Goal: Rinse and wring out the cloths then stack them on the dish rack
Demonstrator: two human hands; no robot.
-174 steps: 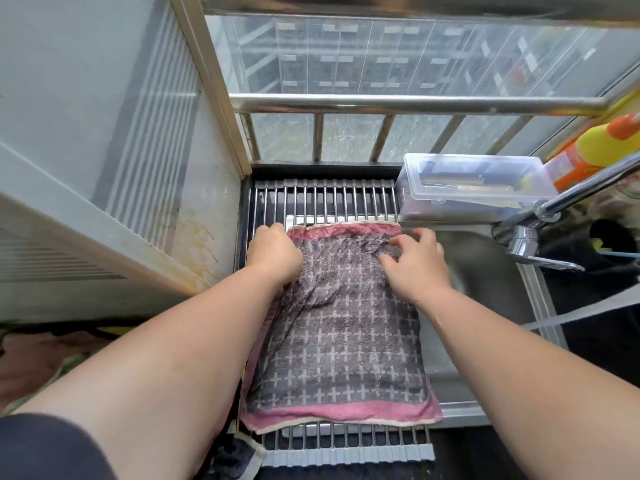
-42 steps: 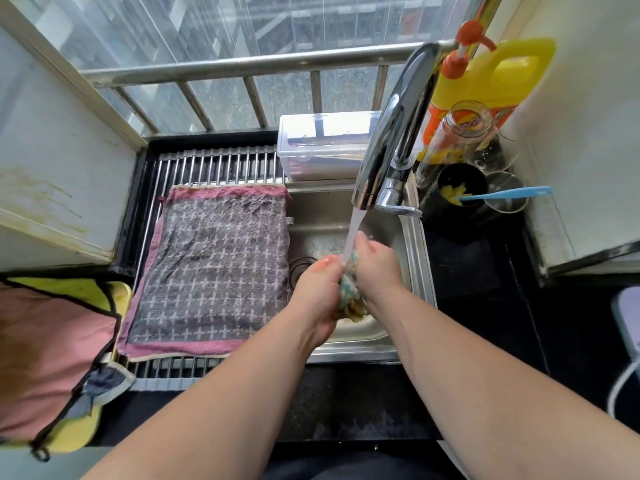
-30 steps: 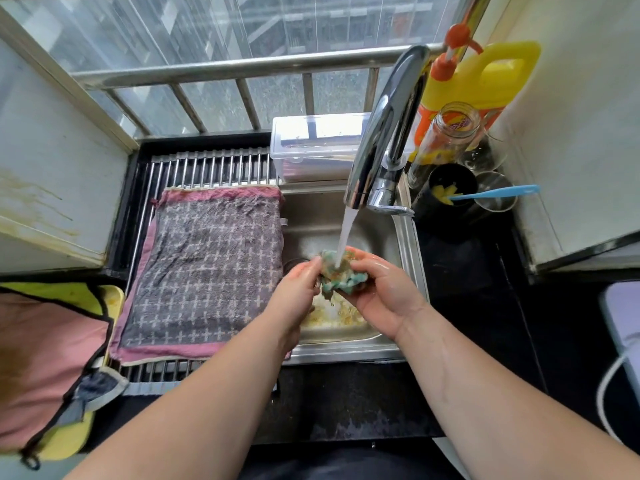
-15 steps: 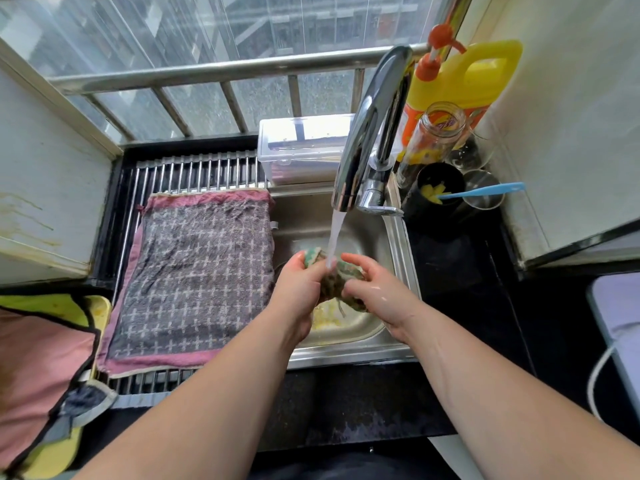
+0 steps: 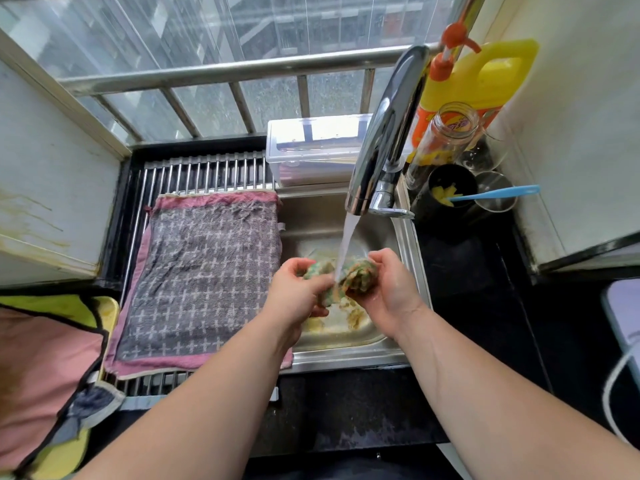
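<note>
Left hand (image 5: 294,292), right hand (image 5: 391,289): fingers (image 5: 381,256) curled round cloth (image 5: 360,276) under tap (image 5: 384,133); grey towel (image 5: 204,271) beside

A home kitchen: a small steel sink (image 5: 411,247) set in a black counter (image 5: 464,271), its chrome tap (image 5: 384,133) running, a roll-up dish rack (image 5: 204,171) left of the sink, a yellow pump jug (image 5: 485,77) and glass jar (image 5: 446,133) behind its right rim, a barred window (image 5: 221,69) beyond it facing apartment blocks

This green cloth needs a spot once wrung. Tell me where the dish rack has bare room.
Bare dish rack bars lie behind the grey cloth, left of the clear box; a thin strip shows at its near edge. Right of the faucet is crowded with a yellow bottle, jar and cups.
</note>
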